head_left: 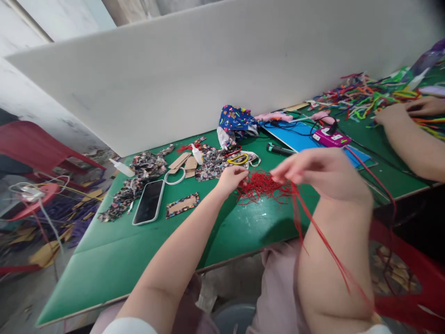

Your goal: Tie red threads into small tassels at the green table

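A loose heap of thin red cords (266, 188) lies on the green table in front of me. My left hand (233, 180) is at the heap's left edge, its thumb and fingers pinched together on the red cords. Above the right side of the heap is my right hand (318, 172), slightly blurred, with fingers closed on a few red cords. These held cords (321, 232) hang down across my right forearm towards my lap. Left of my left hand lies a small cardboard piece edged with floral fabric (182, 205).
A phone (149, 202), floral fabric (148, 164), cardboard pieces (179, 160), a white ring (174, 176), glue bottles (121, 168) and yellow-handled scissors (238, 159) lie leftward. Right are a cutter (280, 149), purple power strip (331, 137), and another person's arm (413, 139) by colourful strips (375, 97).
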`<move>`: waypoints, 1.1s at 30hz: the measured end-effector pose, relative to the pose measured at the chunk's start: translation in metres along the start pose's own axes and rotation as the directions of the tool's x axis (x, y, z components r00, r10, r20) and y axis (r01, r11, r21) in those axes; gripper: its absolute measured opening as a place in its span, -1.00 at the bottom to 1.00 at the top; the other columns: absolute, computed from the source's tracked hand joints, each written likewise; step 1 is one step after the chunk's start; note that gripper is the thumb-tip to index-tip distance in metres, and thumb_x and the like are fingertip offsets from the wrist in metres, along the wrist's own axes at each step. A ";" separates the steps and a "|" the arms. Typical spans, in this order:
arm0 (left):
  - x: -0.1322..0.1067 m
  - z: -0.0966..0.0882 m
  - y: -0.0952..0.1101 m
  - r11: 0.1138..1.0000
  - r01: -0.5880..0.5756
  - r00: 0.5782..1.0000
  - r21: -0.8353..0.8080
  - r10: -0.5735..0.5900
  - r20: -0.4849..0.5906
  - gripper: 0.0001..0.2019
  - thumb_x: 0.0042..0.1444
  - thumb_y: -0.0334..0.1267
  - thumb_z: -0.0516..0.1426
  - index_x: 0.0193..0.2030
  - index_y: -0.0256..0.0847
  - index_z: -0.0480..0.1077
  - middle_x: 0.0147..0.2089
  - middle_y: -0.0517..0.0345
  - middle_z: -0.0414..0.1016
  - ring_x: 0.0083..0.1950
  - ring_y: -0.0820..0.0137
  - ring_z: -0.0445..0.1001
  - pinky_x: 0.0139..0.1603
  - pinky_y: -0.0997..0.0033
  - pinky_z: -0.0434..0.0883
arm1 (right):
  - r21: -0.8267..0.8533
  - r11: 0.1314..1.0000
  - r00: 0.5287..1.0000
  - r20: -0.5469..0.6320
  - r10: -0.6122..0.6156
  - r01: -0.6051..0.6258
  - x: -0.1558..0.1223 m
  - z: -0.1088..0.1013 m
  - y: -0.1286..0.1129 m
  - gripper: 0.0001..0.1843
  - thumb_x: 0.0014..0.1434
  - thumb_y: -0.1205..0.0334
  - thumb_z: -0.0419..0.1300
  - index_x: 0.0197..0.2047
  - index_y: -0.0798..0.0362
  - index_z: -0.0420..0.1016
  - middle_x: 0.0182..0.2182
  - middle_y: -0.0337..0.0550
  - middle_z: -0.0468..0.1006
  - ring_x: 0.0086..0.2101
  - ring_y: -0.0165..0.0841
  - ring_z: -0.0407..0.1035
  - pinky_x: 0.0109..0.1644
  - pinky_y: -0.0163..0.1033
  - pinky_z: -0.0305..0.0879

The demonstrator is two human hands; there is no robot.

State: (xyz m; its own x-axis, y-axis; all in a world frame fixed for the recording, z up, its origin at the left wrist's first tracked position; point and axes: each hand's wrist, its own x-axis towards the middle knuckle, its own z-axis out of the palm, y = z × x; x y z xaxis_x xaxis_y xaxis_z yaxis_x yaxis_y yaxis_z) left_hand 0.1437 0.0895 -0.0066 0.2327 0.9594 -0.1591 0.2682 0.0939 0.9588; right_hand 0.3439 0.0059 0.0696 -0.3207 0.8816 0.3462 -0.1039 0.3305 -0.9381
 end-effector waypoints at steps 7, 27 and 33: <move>-0.022 -0.024 -0.044 1.000 0.026 0.998 0.001 -0.026 -0.055 -0.77 0.01 -0.18 0.15 -0.26 -0.30 0.43 -0.57 0.32 0.36 -0.72 0.68 0.12 -0.71 0.63 0.08 | 0.062 0.951 0.952 0.079 0.297 -0.302 0.040 0.018 0.057 -0.79 -0.03 0.15 0.30 -0.46 0.09 0.41 -0.31 -0.13 0.60 -0.64 -0.55 0.35 -0.41 -0.31 0.36; -0.035 -0.039 -0.046 0.989 -0.123 0.991 -0.076 0.118 -0.069 -0.76 0.01 -0.16 0.15 -0.27 -0.30 0.46 -0.58 0.30 0.34 -0.67 0.66 0.11 -0.66 0.60 0.06 | -0.264 0.876 0.892 0.099 0.441 -0.404 0.047 0.052 0.098 -0.81 -0.03 0.15 0.26 -0.45 0.12 0.46 -0.63 -0.27 0.43 -0.62 -0.51 0.30 -0.49 -0.37 0.19; -0.032 -0.041 -0.049 0.990 -0.134 0.986 -0.032 0.130 -0.105 -0.74 0.04 -0.17 0.11 -0.23 -0.31 0.46 -0.52 0.23 0.42 -0.66 0.63 0.16 -0.65 0.59 0.14 | -0.163 0.906 0.920 -0.019 0.392 -0.390 0.046 0.043 0.097 -0.77 -0.06 0.11 0.29 -0.43 0.13 0.50 -0.66 -0.27 0.45 -0.62 -0.51 0.30 -0.44 -0.35 0.21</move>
State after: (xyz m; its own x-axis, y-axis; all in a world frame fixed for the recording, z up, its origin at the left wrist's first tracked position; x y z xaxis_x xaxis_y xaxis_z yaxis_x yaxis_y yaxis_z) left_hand 0.0851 0.0650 -0.0390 0.1664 0.9860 -0.0073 0.2049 -0.0273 0.9784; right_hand 0.2789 0.0646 -0.0063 -0.3179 0.9468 -0.0495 0.1842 0.0104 -0.9828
